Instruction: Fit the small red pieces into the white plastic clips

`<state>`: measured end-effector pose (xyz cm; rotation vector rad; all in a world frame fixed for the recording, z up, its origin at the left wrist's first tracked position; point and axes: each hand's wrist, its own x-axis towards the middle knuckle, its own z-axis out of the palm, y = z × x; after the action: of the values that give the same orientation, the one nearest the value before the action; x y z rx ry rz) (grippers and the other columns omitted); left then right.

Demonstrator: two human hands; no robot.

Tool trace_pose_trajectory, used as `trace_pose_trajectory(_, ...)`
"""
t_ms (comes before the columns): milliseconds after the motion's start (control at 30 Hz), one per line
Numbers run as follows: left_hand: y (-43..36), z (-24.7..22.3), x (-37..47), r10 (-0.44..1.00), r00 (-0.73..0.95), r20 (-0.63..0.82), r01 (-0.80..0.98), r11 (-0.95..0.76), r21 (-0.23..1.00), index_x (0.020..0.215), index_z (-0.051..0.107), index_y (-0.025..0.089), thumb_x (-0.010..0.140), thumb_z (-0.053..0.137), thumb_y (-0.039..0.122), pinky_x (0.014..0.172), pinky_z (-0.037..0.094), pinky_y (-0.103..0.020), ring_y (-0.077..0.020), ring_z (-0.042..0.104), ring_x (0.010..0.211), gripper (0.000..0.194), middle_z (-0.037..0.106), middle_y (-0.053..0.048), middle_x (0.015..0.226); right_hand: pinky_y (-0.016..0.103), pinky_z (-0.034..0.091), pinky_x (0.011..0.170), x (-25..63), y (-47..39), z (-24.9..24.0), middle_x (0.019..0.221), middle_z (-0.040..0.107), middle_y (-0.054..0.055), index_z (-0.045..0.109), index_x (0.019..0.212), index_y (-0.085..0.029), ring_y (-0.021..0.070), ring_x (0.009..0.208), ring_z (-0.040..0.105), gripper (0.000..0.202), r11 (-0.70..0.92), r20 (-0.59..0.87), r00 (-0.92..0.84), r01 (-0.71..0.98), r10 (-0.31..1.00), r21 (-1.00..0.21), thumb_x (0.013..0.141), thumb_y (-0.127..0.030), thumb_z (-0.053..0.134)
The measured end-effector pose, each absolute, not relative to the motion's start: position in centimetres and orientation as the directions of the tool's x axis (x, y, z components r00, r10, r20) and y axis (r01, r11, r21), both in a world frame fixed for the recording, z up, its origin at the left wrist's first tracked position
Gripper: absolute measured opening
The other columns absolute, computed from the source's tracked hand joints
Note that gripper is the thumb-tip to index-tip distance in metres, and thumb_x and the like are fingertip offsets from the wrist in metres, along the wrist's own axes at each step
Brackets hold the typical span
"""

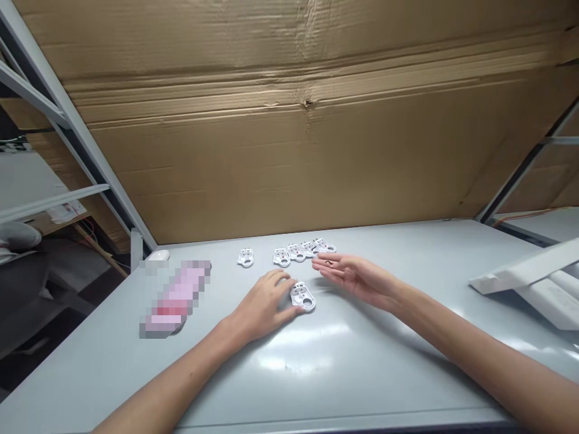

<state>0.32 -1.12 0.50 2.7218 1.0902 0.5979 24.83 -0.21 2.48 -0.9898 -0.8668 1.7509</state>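
A white plastic part with a round hole (304, 297) lies on the grey table, and my left hand (266, 303) has its fingers and thumb against that part's left side. To the right, my right hand (357, 277) is turned palm up with its fingers stretched out; a small dark curved piece (329, 263) rests on the fingers. Behind my hands, a row of similar white parts (297, 252) stretches towards my right fingertips, and a single one (245, 258) lies apart at the left.
The grey table (253, 386) meets a brown cardboard wall (280, 181) at the back. At the left are a blurred pink object (181, 295) and a white rounded object (159, 255). White frame-like pieces (538, 280) lie at the right. Metal posts stand on both sides.
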Motion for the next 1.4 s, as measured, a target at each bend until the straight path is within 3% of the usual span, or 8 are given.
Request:
trace_pose_trajectory(200,-1.0,0.3,0.0,0.655,0.693,0.300,0.604,-0.755,0.255,0.131,0.057,0.022,0.088,0.068,0.045,0.107,0.039,-0.051,-0.0342,0.041,0.134,0.050,0.048,-0.015,0.143,0.033,0.048,0.107,27.1,0.9,3.4,0.120,0.071,0.006,0.070,0.106,-0.023,0.0204,0.119,0.062,0.024,-0.120,-0.077,-0.206,-0.207,0.976,-0.971,0.082,-0.022,0.070)
trace_pose_trajectory(300,-1.2,0.7,0.1,0.576,0.761,0.297,0.516,-0.816,0.262,0.131,0.059,0.025,0.087,0.070,0.046,0.109,0.036,-0.051,-0.0338,0.039,0.137,0.050,0.051,-0.011,0.142,0.039,0.055,0.096,28.3,1.8,3.2,0.114,0.073,0.008,0.069,0.110,-0.022,0.0246,0.108,0.068,0.026,0.069,0.058,-0.121,0.089,0.991,-0.994,0.087,-0.033,0.064)
trace_pose_trajectory(400,-1.5,1.1,0.4,0.521,0.807,0.279,0.450,-0.848,0.281,0.125,0.063,0.024,0.087,0.070,0.047,0.109,0.037,-0.046,-0.0309,0.043,0.134,0.045,0.055,-0.010,0.139,0.044,0.057,0.084,29.3,2.8,2.0,0.105,0.075,0.008,0.071,0.106,-0.023,0.0279,0.093,0.071,0.024,0.271,0.313,-0.032,0.592,0.949,-0.759,0.088,-0.031,0.057)
trace_pose_trajectory(500,-1.6,1.1,0.6,0.511,0.805,0.302,0.432,-0.853,0.294,0.117,0.067,0.024,0.089,0.069,0.040,0.107,0.040,-0.043,-0.0273,0.052,0.126,0.032,0.058,-0.010,0.134,0.045,0.054,0.083,29.7,3.3,0.6,0.106,0.075,0.005,0.072,0.103,-0.026,0.0291,0.093,0.070,0.026,0.320,0.392,-0.117,0.800,0.913,-0.507,0.089,-0.027,0.050)
trace_pose_trajectory(667,-1.6,0.5,0.6,0.516,0.780,0.356,0.428,-0.853,0.299,0.108,0.070,0.025,0.094,0.061,0.029,0.099,0.046,-0.040,-0.0235,0.060,0.112,0.017,0.067,-0.006,0.119,0.045,0.052,0.087,29.4,3.3,-0.5,0.111,0.074,0.005,0.071,0.106,-0.026,0.0298,0.099,0.069,0.028,0.297,0.354,-0.109,0.790,0.929,-0.536,0.089,-0.027,0.050)
trace_pose_trajectory(967,0.3,1.6,-1.7,0.547,0.702,0.456,0.587,-0.807,0.064,0.118,0.064,0.022,0.091,0.048,0.010,0.098,0.044,-0.048,-0.0266,0.056,0.118,0.034,0.065,-0.008,0.123,0.045,0.052,0.085,29.1,3.1,0.5,0.108,0.074,0.007,0.070,0.105,-0.024,0.0288,0.094,0.070,0.028,0.280,0.367,-0.036,0.717,0.930,-0.638,0.091,-0.036,0.049)
trace_pose_trajectory(1233,4.0,0.7,-4.1,0.662,0.626,0.413,0.695,-0.714,0.091,0.121,0.061,0.021,0.092,0.045,0.014,0.109,0.033,-0.052,-0.0263,0.051,0.122,0.033,0.065,-0.006,0.122,0.047,0.049,0.091,25.2,0.7,-0.3,0.111,0.072,0.008,0.069,0.110,-0.026,0.0283,0.104,0.064,0.027,0.646,0.435,-0.479,0.593,0.763,-0.480,0.093,-0.030,0.049)
trace_pose_trajectory(1400,5.1,-0.3,-4.4,0.708,0.603,0.369,0.712,-0.686,0.153,0.135,0.052,0.020,0.096,0.046,0.023,0.111,0.032,-0.050,-0.0282,0.041,0.135,0.040,0.055,-0.010,0.137,0.046,0.049,0.090,24.2,0.3,-0.1,0.107,0.071,0.008,0.071,0.107,-0.027,0.0270,0.100,0.063,0.026,0.703,0.400,-0.582,0.525,0.708,-0.480,0.095,-0.033,0.048)
